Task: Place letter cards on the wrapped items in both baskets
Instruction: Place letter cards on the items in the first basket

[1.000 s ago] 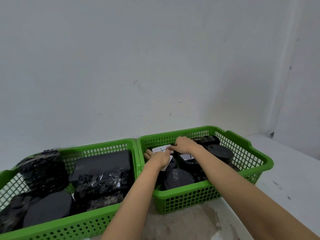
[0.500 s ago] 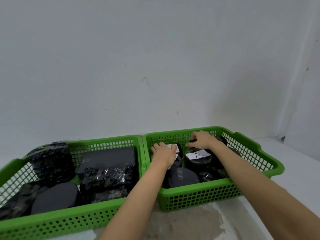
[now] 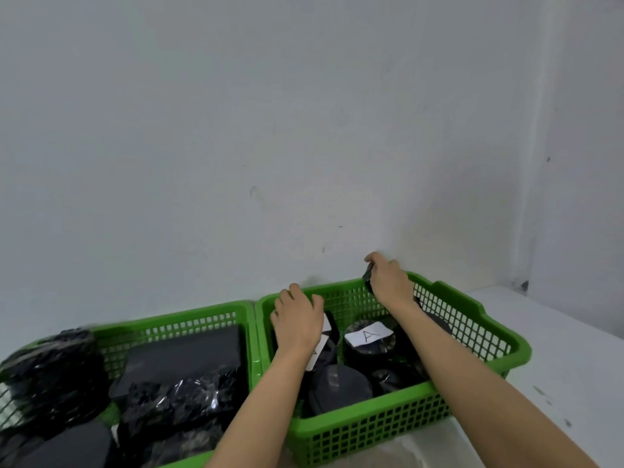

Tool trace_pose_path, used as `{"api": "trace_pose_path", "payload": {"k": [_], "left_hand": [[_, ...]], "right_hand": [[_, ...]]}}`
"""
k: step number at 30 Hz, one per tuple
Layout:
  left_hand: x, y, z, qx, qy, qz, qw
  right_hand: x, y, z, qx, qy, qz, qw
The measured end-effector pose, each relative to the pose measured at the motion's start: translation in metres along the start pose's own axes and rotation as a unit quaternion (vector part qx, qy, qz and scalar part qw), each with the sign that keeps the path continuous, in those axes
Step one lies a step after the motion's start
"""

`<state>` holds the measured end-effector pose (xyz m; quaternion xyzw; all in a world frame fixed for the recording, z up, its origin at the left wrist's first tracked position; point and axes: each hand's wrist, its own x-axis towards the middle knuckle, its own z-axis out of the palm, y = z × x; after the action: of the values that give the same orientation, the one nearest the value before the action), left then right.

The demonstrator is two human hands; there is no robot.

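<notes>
One card (image 3: 368, 335) marked A lies on a wrapped item in the right basket (image 3: 472, 312); more white cards (image 3: 315, 358) sit under the left hand (image 3: 297, 320), its fingers spread flat over them; the right hand (image 3: 388, 282), raised at the far rim, pinches something small and dark; the left basket (image 3: 202, 317) shows no cards, so by my judgement most placing remains.

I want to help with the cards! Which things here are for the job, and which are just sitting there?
For the job:
- right basket
- left basket
- card marked A, lying on a black wrapped item
- white cards under the left hand
- black item lifted by the right hand
- wrapped items in the left basket, no cards showing

Just there:
- white wall
- white tabletop
</notes>
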<state>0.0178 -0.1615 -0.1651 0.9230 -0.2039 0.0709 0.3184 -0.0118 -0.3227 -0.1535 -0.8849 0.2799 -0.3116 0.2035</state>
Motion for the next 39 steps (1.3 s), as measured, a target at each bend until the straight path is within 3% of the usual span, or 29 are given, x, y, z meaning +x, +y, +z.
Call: {"api": "trace_pose_path", "payload": {"k": [4, 10, 12, 14, 17, 20, 27, 30, 32, 34, 37, 39], "left_hand": [[-0.003, -0.001, 0.003, -0.024, 0.010, 0.028, 0.999], [-0.004, -0.003, 0.003, -0.105, -0.057, 0.074, 0.990], [-0.004, 0.000, 0.005, -0.135, -0.087, 0.098, 0.982], [-0.004, 0.001, 0.006, -0.155, -0.114, 0.114, 0.975], [-0.005, 0.003, 0.006, -0.197, -0.118, 0.125, 0.965], [-0.003, 0.003, 0.003, -0.239, -0.083, 0.084, 0.964], [0.004, -0.002, 0.003, -0.321, -0.039, -0.027, 0.946], [0.006, -0.002, 0.002, -0.364, -0.033, -0.053, 0.929], [0.005, -0.001, 0.000, -0.363, -0.023, -0.041, 0.930], [0.005, 0.001, -0.001, -0.365, -0.015, -0.034, 0.930], [0.003, 0.001, -0.002, -0.366, -0.030, -0.039, 0.929], [0.002, 0.001, -0.002, -0.352, -0.046, -0.040, 0.934]], "right_hand": [[0.004, 0.003, -0.023, 0.165, 0.179, 0.083, 0.966], [0.007, 0.002, -0.031, 0.356, 0.272, 0.155, 0.880], [0.010, 0.003, -0.031, 0.462, 0.228, 0.212, 0.831], [0.009, 0.002, -0.030, 0.567, 0.085, 0.276, 0.771], [0.005, -0.001, -0.030, 0.592, -0.112, 0.282, 0.747], [0.004, -0.003, -0.030, 0.574, -0.182, 0.246, 0.760], [0.004, 0.001, -0.031, 0.475, -0.246, 0.199, 0.821], [0.001, 0.003, -0.027, 0.399, -0.211, 0.204, 0.869], [0.002, 0.008, -0.020, 0.282, -0.162, 0.168, 0.931], [0.001, 0.011, -0.016, 0.163, -0.136, 0.128, 0.969], [-0.002, 0.012, -0.015, 0.087, -0.137, 0.098, 0.982], [-0.001, 0.012, -0.014, 0.106, -0.134, 0.102, 0.980]]}}
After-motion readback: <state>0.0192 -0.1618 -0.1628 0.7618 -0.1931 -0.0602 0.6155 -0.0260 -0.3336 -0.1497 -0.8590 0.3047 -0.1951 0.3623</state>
